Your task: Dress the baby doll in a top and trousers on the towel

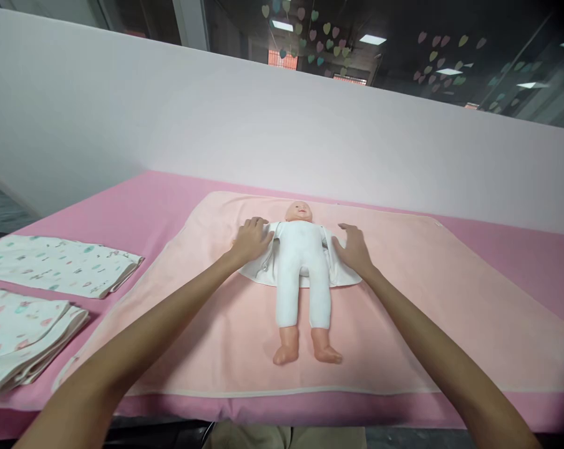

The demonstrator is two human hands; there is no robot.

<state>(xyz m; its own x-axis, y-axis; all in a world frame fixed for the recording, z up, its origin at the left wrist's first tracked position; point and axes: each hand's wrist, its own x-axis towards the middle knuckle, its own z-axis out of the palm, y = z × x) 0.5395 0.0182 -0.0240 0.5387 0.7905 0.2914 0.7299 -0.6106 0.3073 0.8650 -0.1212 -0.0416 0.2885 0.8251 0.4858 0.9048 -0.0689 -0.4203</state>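
A baby doll [303, 265] lies on its back on a peach-coloured mat, head toward the wall and bare feet toward me. Its body and legs are white. A white baby shirt [258, 267] lies spread beneath it, with the front panels opened out to both sides. My left hand [252, 241] is at the doll's arm on the left, over the shirt's edge, thumb and fingers apart. On the other side, my right hand [355, 247] rests over the opposite shirt panel, its fingers also apart. Part of each sleeve is hidden under my hands.
The peach mat [207, 349] covers much of a pink table [146, 206]. Two folded printed cloths [57, 265] lie at the left. A white wall [282, 137] rises behind the table, with dark glass bearing heart stickers above it.
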